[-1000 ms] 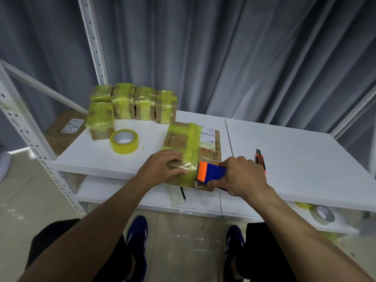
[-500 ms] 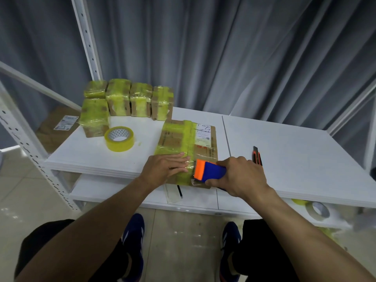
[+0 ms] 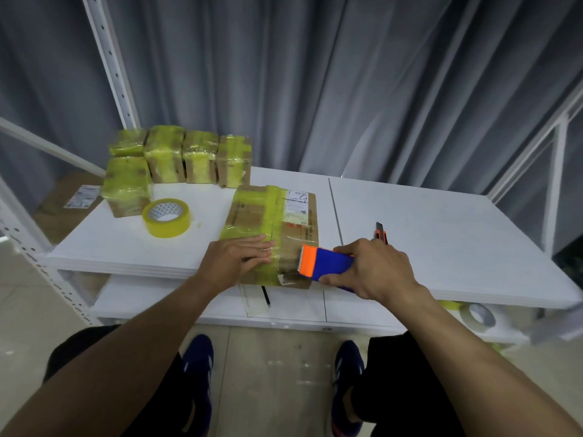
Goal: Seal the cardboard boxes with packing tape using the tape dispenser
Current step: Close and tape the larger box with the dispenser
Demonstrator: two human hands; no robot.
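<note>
At the lower centre of the frame, a blue tape dispenser [image 3: 325, 263] with an orange toothed head is gripped by the right hand [image 3: 377, 271] over the near right corner of a flat cardboard box [image 3: 249, 212]. The left hand [image 3: 235, 261] is laid flat, fingers straight, on the box's yellow-green tape bands. The box is seen at the near edge of a white tabletop [image 3: 441, 241], between a tape roll [image 3: 166, 217] and an orange utility knife [image 3: 381, 233]. Small taped boxes [image 3: 176, 159] are grouped further back, before a grey curtain [image 3: 347, 74]. A white label [image 3: 298, 206] bears print too small to be read
</note>
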